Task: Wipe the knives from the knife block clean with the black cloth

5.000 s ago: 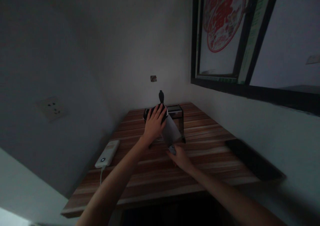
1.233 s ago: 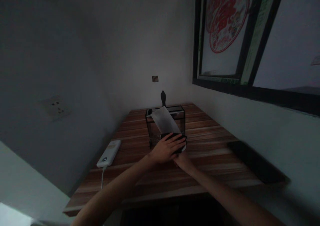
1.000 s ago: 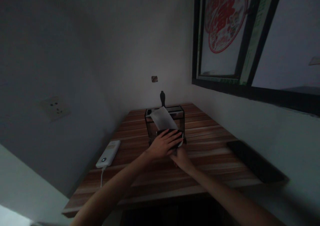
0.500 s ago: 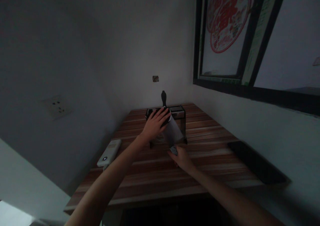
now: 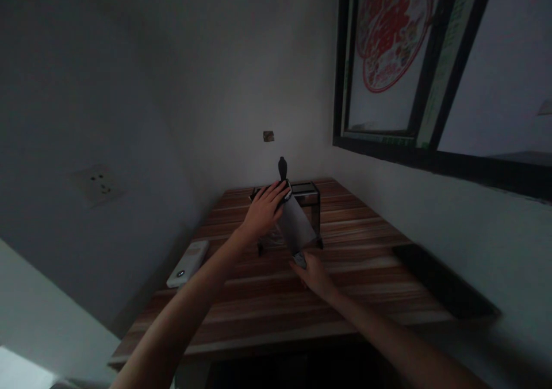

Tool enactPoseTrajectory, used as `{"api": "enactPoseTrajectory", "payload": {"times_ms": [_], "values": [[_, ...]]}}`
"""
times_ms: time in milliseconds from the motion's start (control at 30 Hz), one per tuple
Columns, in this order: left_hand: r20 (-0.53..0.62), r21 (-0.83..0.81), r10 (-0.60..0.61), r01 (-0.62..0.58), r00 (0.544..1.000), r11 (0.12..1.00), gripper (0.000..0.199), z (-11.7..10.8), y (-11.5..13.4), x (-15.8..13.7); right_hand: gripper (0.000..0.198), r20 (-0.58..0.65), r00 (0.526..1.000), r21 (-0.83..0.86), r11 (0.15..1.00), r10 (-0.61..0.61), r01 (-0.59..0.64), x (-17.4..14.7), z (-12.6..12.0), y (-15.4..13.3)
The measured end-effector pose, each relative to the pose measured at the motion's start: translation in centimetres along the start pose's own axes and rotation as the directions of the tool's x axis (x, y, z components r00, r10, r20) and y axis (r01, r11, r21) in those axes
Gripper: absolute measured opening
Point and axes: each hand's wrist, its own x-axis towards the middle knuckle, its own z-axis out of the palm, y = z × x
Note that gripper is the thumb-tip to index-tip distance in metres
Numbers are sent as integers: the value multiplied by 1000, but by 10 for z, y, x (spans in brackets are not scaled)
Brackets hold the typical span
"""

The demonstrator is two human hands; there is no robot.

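A cleaver (image 5: 296, 225) is held slanting over the table, its broad grey blade pointing up and away. My right hand (image 5: 314, 274) is closed around its handle near the table's middle. At the blade's far end, my left hand (image 5: 264, 205) presses a black piece with white marks (image 5: 287, 192) against the metal. Whether that piece is a cloth or a cover I cannot tell. Just behind stands a dark-framed knife rack (image 5: 315, 208), partly hidden by the left hand and blade. From it a black handle (image 5: 282, 168) sticks up.
The striped wooden table (image 5: 357, 234) reaches back to the wall. A white power-bank-like box (image 5: 190, 262) lies on its left side. A flat black object (image 5: 444, 280) rests along the right edge. Wall sockets (image 5: 101, 185) are at left, a dark-framed window (image 5: 388, 136) at right.
My left hand and the black piece have slid slightly up and left along the blade, baring more of it near the tip. My right hand and the cleaver have hardly moved.
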Motion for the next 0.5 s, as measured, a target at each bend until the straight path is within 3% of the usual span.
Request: {"api": "enactPoseTrajectory", "payload": {"times_ms": [167,233,300,400,500], "values": [[-151,-212,-166,132,975,968,43,-6,-7,-5,21,-11,1000,-25,1000,-12,11,0,0,3],[-234,-344,-311,221,921,912,37,-9,-14,-9,21,-18,1000,-51,999,-21,20,-1,-1,3],[-295,-464,-460,295,838,835,33,-11,-22,-15,21,-30,999,-93,995,-45,42,-1,-3,1],[-366,-565,-585,326,724,758,34,-15,-29,-27,23,-61,991,-173,979,-120,108,0,-6,0],[-401,-587,-593,302,698,751,32,-18,-27,-44,24,-109,979,-232,962,-171,142,3,-10,4]]}}
